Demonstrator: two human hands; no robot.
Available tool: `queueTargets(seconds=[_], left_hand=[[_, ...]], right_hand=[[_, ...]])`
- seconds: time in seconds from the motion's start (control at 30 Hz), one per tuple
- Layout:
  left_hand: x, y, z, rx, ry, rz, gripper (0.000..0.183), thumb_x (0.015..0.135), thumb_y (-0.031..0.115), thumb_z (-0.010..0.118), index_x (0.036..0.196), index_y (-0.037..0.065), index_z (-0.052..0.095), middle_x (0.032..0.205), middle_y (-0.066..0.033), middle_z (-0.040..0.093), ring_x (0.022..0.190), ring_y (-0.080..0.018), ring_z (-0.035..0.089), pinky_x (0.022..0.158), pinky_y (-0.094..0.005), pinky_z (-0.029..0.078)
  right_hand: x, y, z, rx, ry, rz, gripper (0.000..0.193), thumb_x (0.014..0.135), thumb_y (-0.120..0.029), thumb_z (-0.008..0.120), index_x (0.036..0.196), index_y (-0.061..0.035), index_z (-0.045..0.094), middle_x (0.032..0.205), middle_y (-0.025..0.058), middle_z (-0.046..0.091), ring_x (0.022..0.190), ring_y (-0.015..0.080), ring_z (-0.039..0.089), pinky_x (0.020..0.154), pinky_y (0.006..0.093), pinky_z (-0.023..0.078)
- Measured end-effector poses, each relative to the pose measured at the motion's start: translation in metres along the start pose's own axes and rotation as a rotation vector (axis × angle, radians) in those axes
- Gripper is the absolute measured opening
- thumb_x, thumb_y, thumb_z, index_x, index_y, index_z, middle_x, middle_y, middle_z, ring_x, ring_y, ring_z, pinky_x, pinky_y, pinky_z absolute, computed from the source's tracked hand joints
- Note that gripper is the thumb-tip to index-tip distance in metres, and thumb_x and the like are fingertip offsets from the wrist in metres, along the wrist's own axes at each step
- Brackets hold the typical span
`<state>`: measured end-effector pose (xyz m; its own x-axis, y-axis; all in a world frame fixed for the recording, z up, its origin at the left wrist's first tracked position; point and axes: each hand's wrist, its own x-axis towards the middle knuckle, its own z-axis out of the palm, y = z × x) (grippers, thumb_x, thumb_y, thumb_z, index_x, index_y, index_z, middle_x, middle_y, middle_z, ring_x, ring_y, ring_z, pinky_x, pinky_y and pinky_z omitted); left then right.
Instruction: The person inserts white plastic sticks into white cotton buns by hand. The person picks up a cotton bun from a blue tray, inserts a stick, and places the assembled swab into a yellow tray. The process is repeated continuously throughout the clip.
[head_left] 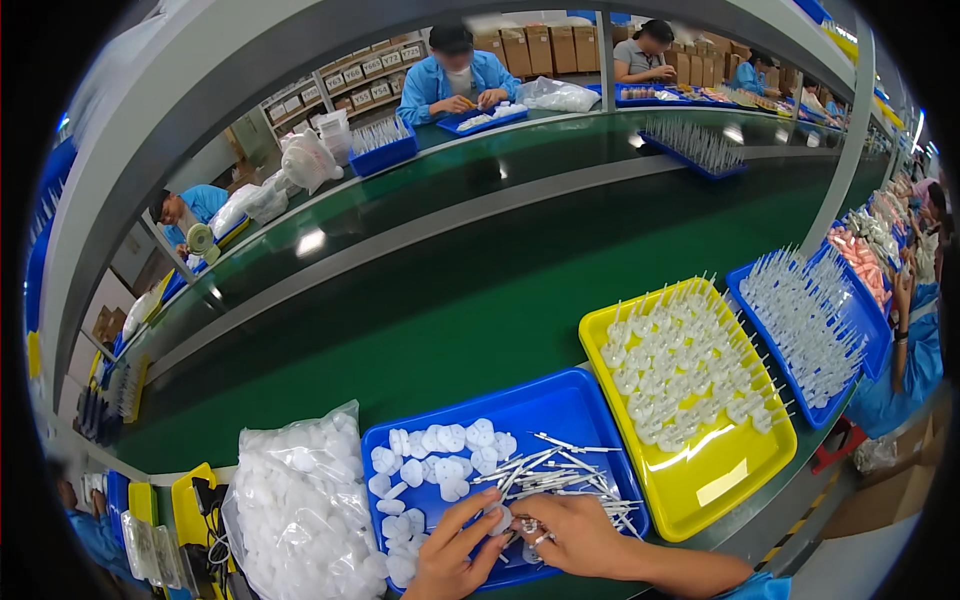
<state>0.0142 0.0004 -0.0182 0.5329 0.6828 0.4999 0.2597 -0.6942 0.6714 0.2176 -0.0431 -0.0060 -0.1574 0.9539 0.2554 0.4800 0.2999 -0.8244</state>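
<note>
My left hand [455,548] pinches a small white rounded plastic piece [500,520] between thumb and fingers. Close against it, my right hand [575,537] has its fingers closed on a small clear plastic piece [533,530]; its exact shape is partly hidden. Both hands are over the near part of a blue tray [555,395]. Loose white rounded pieces [440,438] lie in the tray's left half. A heap of thin white sticks [560,472] fills the right half, just beyond my right hand.
A yellow tray [690,525] holds clear pieces with upright stems; a blue tray [868,335] beyond holds more. Left stands a clear bag [300,500] of white pieces. Past the green conveyor belt [420,330], a co-worker [455,85] works at a tray. Another person's arm [900,340] is at right.
</note>
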Motion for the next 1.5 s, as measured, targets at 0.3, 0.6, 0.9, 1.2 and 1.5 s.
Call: queueTargets(seconds=[0.3, 0.6, 0.9, 1.2, 1.5], left_hand=[[0.002, 0.004, -0.002, -0.033, 0.019, -0.012, 0.039, 0.080, -0.001, 0.078, 0.116, -0.006, 0.064, 0.131, -0.0246, 0.060, 0.113, -0.0358, 0.067, 0.093, -0.0409, 0.056], [0.003, 0.007, 0.001, -0.037, 0.053, 0.004, 0.042, 0.082, -0.004, 0.075, 0.124, -0.004, 0.066, 0.133, -0.0227, 0.062, 0.119, -0.0369, 0.063, 0.099, -0.0405, 0.052], [0.001, -0.010, -0.005, -0.360, 0.307, -0.439, 0.027, 0.101, 0.017, 0.061, 0.112, -0.006, 0.067, 0.118, -0.0206, 0.068, 0.084, -0.0188, 0.068, 0.068, -0.0295, 0.056], [0.012, -0.010, -0.016, -0.754, 0.086, -0.650, 0.022, 0.102, 0.009, 0.058, 0.117, -0.006, 0.065, 0.134, -0.0242, 0.059, 0.107, -0.0258, 0.067, 0.089, -0.0400, 0.059], [0.001, -0.012, -0.013, -1.122, 0.154, -0.739, 0.017, 0.100, 0.016, 0.062, 0.106, 0.000, 0.061, 0.129, -0.0284, 0.060, 0.110, -0.0310, 0.066, 0.092, -0.0497, 0.057]], right_hand=[[0.002, -0.003, -0.001, 0.044, 0.004, 0.021, 0.020, 0.088, -0.010, 0.070, 0.107, -0.0046, 0.065, 0.088, 0.0149, 0.071, 0.073, 0.0323, 0.070, 0.063, 0.0392, 0.055], [0.002, -0.013, -0.005, 0.095, 0.070, 0.018, 0.018, 0.087, -0.006, 0.061, 0.104, -0.0014, 0.064, 0.087, 0.0199, 0.066, 0.076, 0.0385, 0.067, 0.064, 0.0445, 0.051], [0.008, -0.006, -0.014, 0.183, 0.006, 0.042, 0.023, 0.096, -0.010, 0.058, 0.118, -0.0032, 0.058, 0.097, 0.0200, 0.071, 0.080, 0.0382, 0.070, 0.070, 0.0435, 0.055], [0.006, -0.008, -0.020, 0.213, -0.040, 0.210, 0.020, 0.098, -0.015, 0.063, 0.115, -0.0038, 0.065, 0.094, 0.0143, 0.073, 0.082, 0.0287, 0.074, 0.069, 0.0344, 0.056], [0.015, -0.009, -0.013, 0.225, -0.040, 0.117, 0.018, 0.090, -0.011, 0.071, 0.108, -0.0055, 0.069, 0.086, 0.0142, 0.071, 0.069, 0.0285, 0.070, 0.060, 0.0351, 0.052]])
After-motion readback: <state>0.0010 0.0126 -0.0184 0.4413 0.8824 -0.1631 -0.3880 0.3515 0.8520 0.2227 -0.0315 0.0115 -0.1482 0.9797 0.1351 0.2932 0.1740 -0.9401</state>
